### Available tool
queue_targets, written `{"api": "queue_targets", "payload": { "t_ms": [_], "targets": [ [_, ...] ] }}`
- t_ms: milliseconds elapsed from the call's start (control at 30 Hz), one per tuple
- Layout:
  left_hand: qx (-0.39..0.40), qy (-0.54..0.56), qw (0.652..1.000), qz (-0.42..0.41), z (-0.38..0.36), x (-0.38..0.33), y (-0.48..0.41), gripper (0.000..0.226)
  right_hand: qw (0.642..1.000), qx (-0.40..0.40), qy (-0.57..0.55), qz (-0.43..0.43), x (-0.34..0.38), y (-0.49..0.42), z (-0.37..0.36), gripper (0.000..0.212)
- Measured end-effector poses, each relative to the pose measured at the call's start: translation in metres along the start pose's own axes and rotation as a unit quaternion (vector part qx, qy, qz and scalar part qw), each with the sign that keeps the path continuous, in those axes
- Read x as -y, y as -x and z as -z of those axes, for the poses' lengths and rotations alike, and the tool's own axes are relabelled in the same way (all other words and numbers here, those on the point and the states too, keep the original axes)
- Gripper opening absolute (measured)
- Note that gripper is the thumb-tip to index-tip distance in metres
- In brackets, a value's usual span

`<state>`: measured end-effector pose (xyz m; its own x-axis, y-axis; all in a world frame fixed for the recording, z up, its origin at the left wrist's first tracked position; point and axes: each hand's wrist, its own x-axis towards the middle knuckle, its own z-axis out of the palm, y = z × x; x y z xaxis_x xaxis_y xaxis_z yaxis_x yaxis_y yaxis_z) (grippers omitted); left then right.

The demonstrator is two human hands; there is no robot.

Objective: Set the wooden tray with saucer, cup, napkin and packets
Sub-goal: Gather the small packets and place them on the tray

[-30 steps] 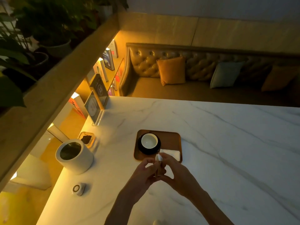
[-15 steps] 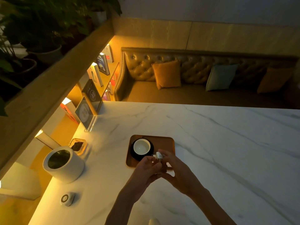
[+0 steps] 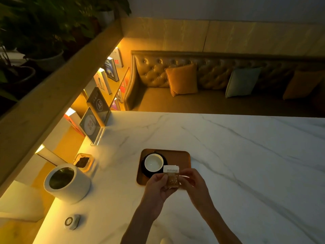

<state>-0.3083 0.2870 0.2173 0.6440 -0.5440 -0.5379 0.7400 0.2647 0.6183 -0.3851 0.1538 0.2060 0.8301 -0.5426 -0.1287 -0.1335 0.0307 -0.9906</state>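
1. Bench [image 3: 228,155]: white marble top with grey veins, carries everything below; dim amber light from the left edge
2. White cylinder container [image 3: 67,183]: upright near the left edge of the bench, open dark top; a small square dish [image 3: 83,162] with dark contents just behind it
3. Wooden tray [image 3: 179,158]: flat on the bench, mid-frame, rounded corners; its near edge is covered by the hands
4. Saucer [image 3: 143,170]: dark, round, in the left half of the tray
5. Cup [image 3: 153,162]: white, upright on the saucer, looks empty
6. Left hand [image 3: 157,188]: over the tray's near edge, fingers pinching the left side of the packet
7. Right hand [image 3: 193,184]: beside it, fingers closed on the packet's right side
8. Packet [image 3: 171,176]: held upright between both hands, above the tray's near edge and just right of the cup; white top strip with small print, brownish lower part
9. Small round device [image 3: 71,221]: lies near the bench's left front corner, well apart from the tray
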Motion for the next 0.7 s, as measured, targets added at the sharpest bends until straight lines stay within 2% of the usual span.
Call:
{"api": "queue_targets", "payload": {
  "t_ms": [133, 267, 400, 533, 700],
  "targets": [
    [0.0, -0.036, 0.999, 0.016, 0.008, -0.001, -0.003, 0.027, 0.996, -0.004, -0.058, -0.065, -0.008, -0.002, -0.004, 0.01],
    [-0.027, -0.103, 0.994, 0.027, 0.013, -0.001, -0.008, 0.028, 0.993, -0.005, -0.067, -0.096, -0.014, -0.002, -0.001, 0.016],
    [-0.036, -0.077, 0.996, 0.036, 0.009, 0.0, -0.015, 0.026, 0.99, -0.008, -0.086, -0.113, -0.015, -0.005, 0.002, 0.019],
    [-0.064, -0.033, 0.997, 0.03, -0.001, 0.007, -0.026, 0.023, 0.984, 0.014, -0.102, -0.147, -0.015, -0.012, 0.006, 0.038],
    [-0.077, -0.032, 0.996, 0.021, -0.01, 0.017, -0.042, 0.023, 0.989, 0.027, -0.085, -0.118, -0.016, -0.027, 0.013, 0.035]
  ]
}}
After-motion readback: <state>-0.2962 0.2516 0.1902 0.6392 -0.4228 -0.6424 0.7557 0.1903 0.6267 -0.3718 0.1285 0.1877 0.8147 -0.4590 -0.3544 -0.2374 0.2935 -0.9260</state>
